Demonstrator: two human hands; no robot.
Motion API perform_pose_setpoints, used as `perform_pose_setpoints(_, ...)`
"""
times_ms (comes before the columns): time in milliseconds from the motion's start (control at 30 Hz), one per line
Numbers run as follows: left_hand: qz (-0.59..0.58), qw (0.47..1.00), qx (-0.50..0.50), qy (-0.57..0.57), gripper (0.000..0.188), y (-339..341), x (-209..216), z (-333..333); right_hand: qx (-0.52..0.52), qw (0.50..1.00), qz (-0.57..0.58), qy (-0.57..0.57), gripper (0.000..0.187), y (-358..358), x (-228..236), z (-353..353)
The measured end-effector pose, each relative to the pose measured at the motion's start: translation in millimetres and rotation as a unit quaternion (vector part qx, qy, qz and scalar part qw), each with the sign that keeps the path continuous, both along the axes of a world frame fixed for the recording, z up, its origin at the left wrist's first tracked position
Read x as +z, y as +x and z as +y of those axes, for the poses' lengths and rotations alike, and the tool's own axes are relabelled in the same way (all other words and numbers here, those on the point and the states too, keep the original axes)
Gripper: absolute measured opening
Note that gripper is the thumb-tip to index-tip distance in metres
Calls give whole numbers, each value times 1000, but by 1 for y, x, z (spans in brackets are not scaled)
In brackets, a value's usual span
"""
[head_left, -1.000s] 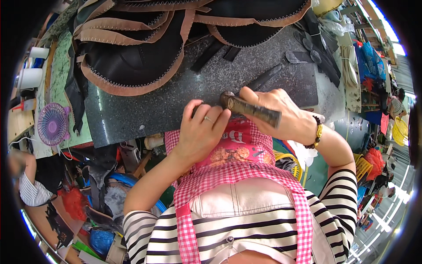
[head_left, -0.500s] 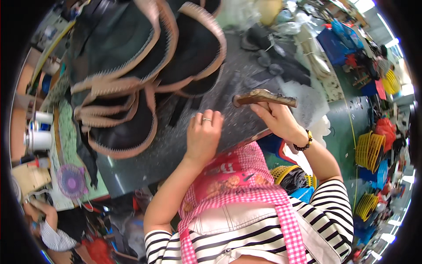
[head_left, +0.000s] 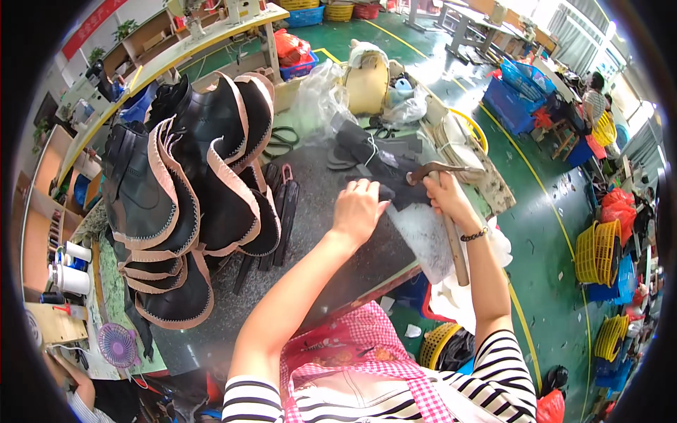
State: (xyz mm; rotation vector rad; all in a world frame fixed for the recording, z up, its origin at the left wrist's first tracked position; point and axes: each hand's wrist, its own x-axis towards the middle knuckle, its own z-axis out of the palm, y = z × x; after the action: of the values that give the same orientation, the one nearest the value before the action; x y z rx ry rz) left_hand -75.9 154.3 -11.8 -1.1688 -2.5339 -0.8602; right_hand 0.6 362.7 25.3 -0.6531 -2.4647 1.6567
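Observation:
My right hand is wrapped round the wooden handle of a hammer. The hammer's worn brown head lies above the knuckles, and its handle runs down along my wrist. My left hand is over the dark worktable, fingers curled and thumb to the right. A small black piece shows between its fingertips and thumb, beside a heap of flat black pieces; part of the grip is hidden. Black shoe uppers with pinkish stitched edges stand piled to the left.
Black strips and scissors lie beside the uppers. Clear plastic bags are at the table's far side. A purple fan stands at the left. Yellow baskets are on the green floor. Another person sits at the far right.
My left hand has moved right and farther away to the black pieces. My right hand still holds the hammer, its handle now showing downward. The view has tilted up, showing more of the room.

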Motion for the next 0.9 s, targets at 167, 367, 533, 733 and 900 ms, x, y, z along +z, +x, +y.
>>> perform_pose_setpoints(167, -52, 999, -6, -17, 27, -26, -8, 26, 116, 957, 79, 253, 21, -21, -22, 13)
perform_pose_setpoints(367, -152, 982, -41, 103, 30, 15, -12, -21, 117, 895, 132, 410, 23, -14, -50, 20)
perform_pose_setpoints(533, -483, 867, 30, 118, 35, 87, 10, -162, 68, 956, 48, 281, 30, -19, -83, 77)
perform_pose_setpoints(733, -478, 857, 146, 129, 37, 142, 14, -251, 190, 905, 218, 312, 28, 14, -19, -40)
perform_pose_setpoints(900, -521, 831, 137, 137, 33, 152, 9, -281, 431, 867, 84, 237, 18, 62, 43, -178)
